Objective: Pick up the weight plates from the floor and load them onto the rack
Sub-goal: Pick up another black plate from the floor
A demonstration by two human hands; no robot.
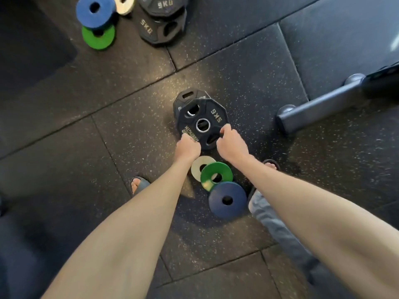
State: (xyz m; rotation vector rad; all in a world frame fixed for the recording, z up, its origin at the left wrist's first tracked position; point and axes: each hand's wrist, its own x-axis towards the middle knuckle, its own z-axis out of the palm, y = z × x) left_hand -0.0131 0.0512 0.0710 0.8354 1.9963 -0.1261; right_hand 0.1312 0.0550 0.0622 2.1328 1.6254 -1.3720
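Left hand (187,146) and right hand (230,140) both clamped on 5 kg plate (209,113), atop 2nd black plate (198,94).

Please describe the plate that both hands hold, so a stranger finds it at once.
On the speckled rubber floor, mid-frame, two black plates overlap. It is the upper plate, marked 5KG, gripped by the left hand and right hand; the lower plate is mostly hidden, unheld.

The top plate (191,123) is black with pale lettering and a silver hub ring. Of the small discs, the white disc (196,169), green disc (208,173) and blue disc (218,203) are plain. The floor (129,137) is dark grey, flecked with pale specks.
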